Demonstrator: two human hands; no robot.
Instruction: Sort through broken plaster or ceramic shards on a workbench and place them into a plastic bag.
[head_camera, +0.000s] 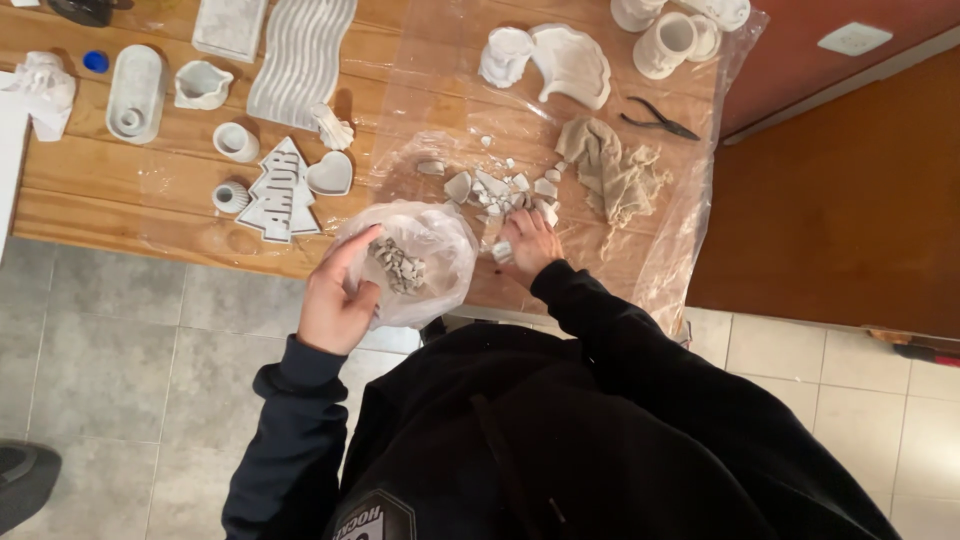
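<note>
we are gripping a clear crumpled plastic bag of grey shards (415, 262) with our left hand (335, 300); our right hand (530, 243), at three o'clock, is pinching a small white plaster fragment (501, 252).

Soft, even indoor light falls from above, casting only faint shadows. Glare streaks the crinkled clear plastic sheet (640, 215) over the pale wooden worktop (110, 205). Focus looks mostly sharp; the edges seem slightly bowed, perhaps lens distortion.

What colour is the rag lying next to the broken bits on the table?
The rag is beige-grey, frayed at its edges; the head view shows it.
</note>
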